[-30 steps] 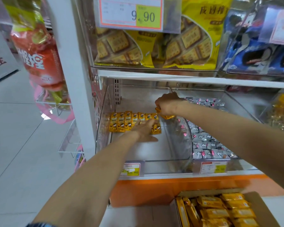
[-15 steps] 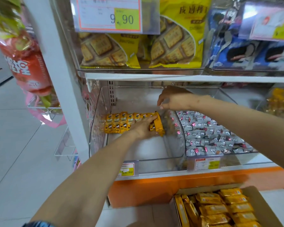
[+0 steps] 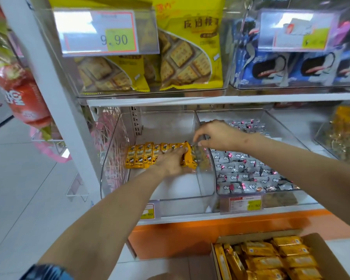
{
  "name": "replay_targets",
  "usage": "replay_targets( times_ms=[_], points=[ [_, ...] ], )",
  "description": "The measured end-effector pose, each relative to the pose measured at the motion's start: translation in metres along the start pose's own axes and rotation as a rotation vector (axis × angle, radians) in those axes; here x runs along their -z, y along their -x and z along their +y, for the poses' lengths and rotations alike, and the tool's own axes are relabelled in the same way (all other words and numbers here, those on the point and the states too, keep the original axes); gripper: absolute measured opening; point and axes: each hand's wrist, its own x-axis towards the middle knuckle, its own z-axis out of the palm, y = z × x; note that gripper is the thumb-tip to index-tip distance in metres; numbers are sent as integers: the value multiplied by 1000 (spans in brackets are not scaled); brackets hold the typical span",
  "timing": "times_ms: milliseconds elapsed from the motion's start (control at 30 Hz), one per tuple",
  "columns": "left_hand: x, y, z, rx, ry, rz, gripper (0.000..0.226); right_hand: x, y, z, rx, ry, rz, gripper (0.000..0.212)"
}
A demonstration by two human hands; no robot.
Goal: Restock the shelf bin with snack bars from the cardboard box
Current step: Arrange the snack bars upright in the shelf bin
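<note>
Access into clear plastic shelf bin (image 3: 182, 203) over low front lip; top open beneath white shelf board (image 3: 190, 101). Front half of floor bare. Farther in, row of yellow-wrapped snack bars (image 3: 141, 156) crosses floor. Right: clear divider wall (image 3: 205, 178).

1. The white shelf (image 3: 190, 219) carries two clear bins side by side: the shelf bin (image 3: 180, 199) at 9 o'clock, the neighbour bin (image 3: 287, 199) at 3 o'clock.
2. The floor (image 3: 18, 188) bears the cardboard box (image 3: 329, 259) at 5 o'clock.
</note>
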Motion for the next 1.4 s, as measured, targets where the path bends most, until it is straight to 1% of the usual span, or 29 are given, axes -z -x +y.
replay_targets(
  times_ms=[67,167,200,300,367,400,467,500,567,633,700,767,833,933,1000,1067,1133,1200,1333,1400],
  points=[
    [1,1,5,9,20,21,86,-1,1,1,17,-11,22,18],
    [0,-2,9,30,80,65,73,-3,2,2,15,-9,34,19],
    [-1,-3,9,48,99,70,68,-4,3,2,15,-8,36,19],
    [-3,-7,5,103,128,83,44,-6,3,4,19,-3,46,19],
    [-5,-7,1,90,119,61,38,-6,3,4,21,-7,52,20],
    [-5,-7,-1,76,113,30,38,-6,3,4,22,-11,53,19],
    [-5,-6,-7,60,103,-3,46,-6,3,3,25,-10,52,19],
    [-4,-5,-8,58,107,19,50,-5,3,2,27,-6,51,19],
    [-1,-3,-9,61,148,123,60,-4,3,3,33,2,47,20],
    [2,-2,-4,71,239,175,75,-3,2,3,32,9,45,20],
    [4,-2,4,51,335,145,87,-2,2,3,25,2,44,19],
    [0,-4,14,22,384,94,92,-2,2,2,20,2,44,19],
    [-6,-6,19,53,366,47,92,-3,3,2,19,8,43,19],
    [-13,-8,11,134,278,-5,95,-3,3,1,13,4,40,20],
    [-14,-7,6,100,172,-35,96,-3,1,0,9,21,32,20],
    [-9,-2,1,40,29,-29,87,0,-2,-1,5,41,14,20],
    [-2,5,-10,34,-50,-43,77,3,-8,-3,4,32,-24,20],
    [1,11,-26,60,-51,-113,76,5,-15,-5,6,31,-51,21],
    [-2,16,-41,90,-59,-99,79,4,-23,-6,1,53,-39,21],
    [-5,15,-39,100,-76,-136,83,2,-22,-4,-10,51,-49,21]
  ],
)
